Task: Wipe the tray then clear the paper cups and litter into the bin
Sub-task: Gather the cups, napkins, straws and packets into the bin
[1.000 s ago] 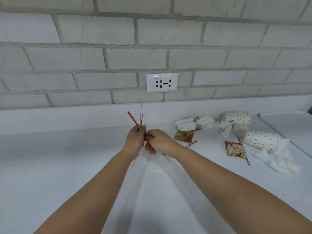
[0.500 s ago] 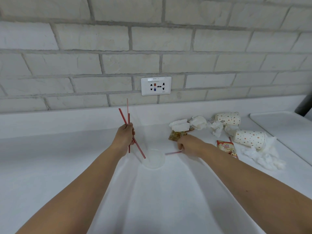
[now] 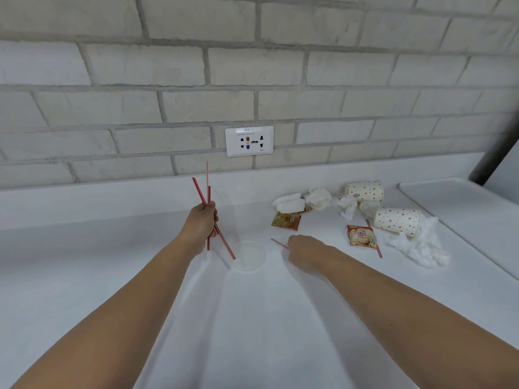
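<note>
Three red stirrer sticks (image 3: pixel 208 200) stand bunched in the left hand (image 3: pixel 201 223), its grip closed around them, above the white tabletop (image 3: pixel 112 276). A fourth (image 3: pixel 279 243) lies pinched under the right hand (image 3: pixel 304 246), a fifth (image 3: pixel 375 240) beside a creamer sachet (image 3: pixel 361 235). Two dotted paper cups (image 3: pixel 396 221) lie toppled among crumpled tissues (image 3: pixel 415 247) — the tray (image 3: pixel 460 200) sits far right.
</note>
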`<state>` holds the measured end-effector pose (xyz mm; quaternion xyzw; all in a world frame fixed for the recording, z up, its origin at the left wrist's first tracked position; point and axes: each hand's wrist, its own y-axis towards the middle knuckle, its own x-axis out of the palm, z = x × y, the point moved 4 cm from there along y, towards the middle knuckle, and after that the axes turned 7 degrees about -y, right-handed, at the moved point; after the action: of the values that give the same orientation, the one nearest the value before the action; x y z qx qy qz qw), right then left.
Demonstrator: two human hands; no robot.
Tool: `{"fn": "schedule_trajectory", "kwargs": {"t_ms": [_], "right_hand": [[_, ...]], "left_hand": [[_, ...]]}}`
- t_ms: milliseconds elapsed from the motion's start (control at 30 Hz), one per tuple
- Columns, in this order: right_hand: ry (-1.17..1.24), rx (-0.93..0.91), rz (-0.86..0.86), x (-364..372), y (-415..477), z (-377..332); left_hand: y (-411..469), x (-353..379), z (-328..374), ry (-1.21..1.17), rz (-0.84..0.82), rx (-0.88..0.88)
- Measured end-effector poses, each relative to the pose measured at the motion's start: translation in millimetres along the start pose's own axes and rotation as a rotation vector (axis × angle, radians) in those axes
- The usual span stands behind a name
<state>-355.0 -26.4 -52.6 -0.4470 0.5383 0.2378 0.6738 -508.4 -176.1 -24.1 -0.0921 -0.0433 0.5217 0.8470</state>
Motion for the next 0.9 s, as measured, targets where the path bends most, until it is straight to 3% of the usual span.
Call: {"fn": "schedule_trajectory", "kwargs": {"t_ms": [200, 400, 533, 900], "right_hand": [[0.433, -0.062, 0.116, -17, 9, -13], [0.334, -0.217, 0.12, -9, 18, -66], [0.199, -0.129, 0.054, 1, 19, -75], [0.286, -0.048, 0.095, -7, 5, -48]], "left_hand": [[-3, -10, -3, 0.01, 0.002, -0.022], [-5, -18, -5, 0.009, -0.006, -0.026], [-7, -21, -3, -0.045, -0.038, -0.03], [-22, 2, 0, 0.023, -0.071, -0.109]]}}
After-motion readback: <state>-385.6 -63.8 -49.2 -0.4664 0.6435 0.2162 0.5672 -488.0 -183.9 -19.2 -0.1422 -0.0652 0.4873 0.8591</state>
